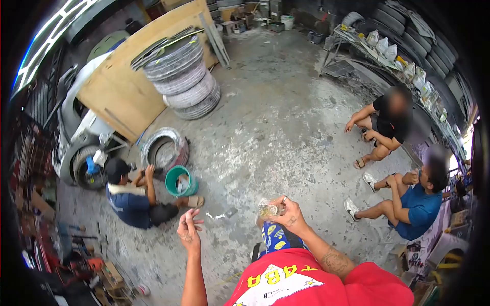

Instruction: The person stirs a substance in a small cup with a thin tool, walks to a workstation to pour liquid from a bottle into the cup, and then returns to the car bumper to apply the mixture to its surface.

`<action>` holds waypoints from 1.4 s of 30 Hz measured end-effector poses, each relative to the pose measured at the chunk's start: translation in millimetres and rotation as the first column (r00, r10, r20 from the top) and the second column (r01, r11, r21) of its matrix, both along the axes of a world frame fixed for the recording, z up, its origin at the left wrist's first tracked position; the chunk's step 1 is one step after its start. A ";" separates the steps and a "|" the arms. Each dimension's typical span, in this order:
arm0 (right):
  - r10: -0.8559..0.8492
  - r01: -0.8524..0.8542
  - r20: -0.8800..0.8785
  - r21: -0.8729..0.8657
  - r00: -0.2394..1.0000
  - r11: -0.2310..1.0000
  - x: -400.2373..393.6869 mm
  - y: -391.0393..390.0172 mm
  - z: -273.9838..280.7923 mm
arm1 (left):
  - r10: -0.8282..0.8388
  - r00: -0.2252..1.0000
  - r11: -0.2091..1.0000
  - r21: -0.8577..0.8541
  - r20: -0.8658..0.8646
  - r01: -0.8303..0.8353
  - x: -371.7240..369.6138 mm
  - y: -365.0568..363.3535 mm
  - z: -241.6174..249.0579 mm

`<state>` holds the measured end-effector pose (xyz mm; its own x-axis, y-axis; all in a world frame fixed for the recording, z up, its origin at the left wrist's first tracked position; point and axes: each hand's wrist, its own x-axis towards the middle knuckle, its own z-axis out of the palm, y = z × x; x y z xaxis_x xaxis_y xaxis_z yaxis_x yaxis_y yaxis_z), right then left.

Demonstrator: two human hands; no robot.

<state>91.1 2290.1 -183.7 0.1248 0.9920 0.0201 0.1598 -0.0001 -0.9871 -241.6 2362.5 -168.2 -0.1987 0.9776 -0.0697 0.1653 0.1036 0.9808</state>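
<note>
My right hand [288, 211] is closed around a small clear glass container [268, 208], held in front of my body above the patterned shorts. The container looks shiny, with a round rim facing me; its contents are not clear. My left hand [190, 227] is raised to the left of it, fingers loosely bent and apart, with no object visible in them. Below and between the hands, a small whitish strip [216, 217] shows against the floor.
A seated person [130, 201] works at the left beside a green bucket [181, 187] and a tire [164, 148]. Stacked tires [181, 81] stand against a plywood panel [120, 76]. Two people [393, 120] sit at the right, near a long table [357, 38] of bottles.
</note>
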 end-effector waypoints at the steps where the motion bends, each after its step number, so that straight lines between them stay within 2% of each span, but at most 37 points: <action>1: -0.022 0.021 -0.070 -0.023 0.997 1.000 2.4 29.5 -8.4 | -0.063 0.998 0.998 0.021 -0.001 0.063 10.4 45.5 -1.2; 3: -0.046 0.040 -0.146 -0.040 0.988 0.998 12.0 91.4 -23.9 | -0.107 0.994 0.993 0.054 0.000 0.107 36.1 129.2 -5.4; 5: -0.107 0.070 -0.337 -0.122 0.935 0.990 23.5 160.9 -36.3 | -0.105 0.992 0.994 0.018 0.072 0.104 66.1 204.2 -1.7; 7: -0.120 0.087 -0.348 -0.110 0.930 0.990 39.1 228.8 -30.8 | -0.083 0.992 0.996 -0.011 0.090 0.084 97.1 270.7 7.3; 11: -0.129 0.111 -0.374 -0.069 0.918 0.991 83.4 366.2 0.0 | -0.115 0.991 0.993 0.043 0.063 0.113 146.2 399.4 25.7; 13: -0.110 0.067 -0.427 -0.115 0.897 0.991 107.6 432.8 5.0 | -0.126 0.991 0.990 0.062 0.048 0.123 163.2 456.5 36.4; 14: -0.113 0.084 -0.457 -0.083 0.882 0.993 116.2 466.5 8.7 | -0.125 0.991 0.991 0.061 0.046 0.122 170.0 486.8 37.1; 17: -0.187 0.164 -0.461 -0.090 0.867 0.982 139.2 566.3 13.5 | -0.122 0.992 0.990 0.074 0.032 0.119 190.8 578.5 30.4; 21: -0.182 0.179 -0.478 -0.053 0.859 0.982 173.0 695.5 -0.4 | -0.138 0.989 0.988 0.074 0.055 0.134 217.1 716.3 12.3; 23: -0.244 0.269 -0.510 -0.025 0.825 0.963 185.1 762.2 -3.7 | -0.167 0.986 0.986 0.016 0.022 0.167 235.6 795.6 10.0; 25: -0.267 0.281 -0.512 -0.052 0.816 0.958 200.8 823.6 -17.6 | -0.213 0.975 0.977 0.024 0.061 0.212 258.7 884.7 -1.2; 28: -0.401 0.402 -0.514 -0.115 0.759 0.909 227.7 913.6 -19.1 | -0.377 0.926 0.926 0.010 0.005 0.377 313.8 1018.6 3.0; 29: -0.443 0.447 -0.493 -0.118 0.749 0.887 237.6 936.5 -17.4 | -0.383 0.923 0.924 -0.001 0.016 0.384 337.7 1058.3 4.5; 32: -0.528 0.537 -0.495 -0.139 0.690 0.832 278.0 1006.3 -5.1 | -0.515 0.857 0.854 0.062 -0.033 0.516 418.2 1185.6 24.2; 34: -0.578 0.597 -0.485 -0.136 0.656 0.791 318.7 1048.4 -4.4 | -0.583 0.812 0.806 0.140 0.025 0.575 479.3 1258.2 32.1; 38: -0.712 0.724 -0.436 -0.175 0.551 0.667 402.3 1144.4 -25.5 | -0.657 0.751 0.744 0.216 0.062 0.632 593.9 1390.6 38.8; 42: -0.697 0.737 -0.477 -0.140 0.535 0.661 517.7 1274.5 -46.9 | -0.629 0.777 0.761 0.235 0.040 0.604 690.8 1506.4 34.2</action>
<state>608.7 3564.6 -230.6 0.8060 0.5637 -0.1808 -0.3225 0.1619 -0.9326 449.2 3869.0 -134.0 0.4487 0.8803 0.1541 0.0159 -0.1802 0.9835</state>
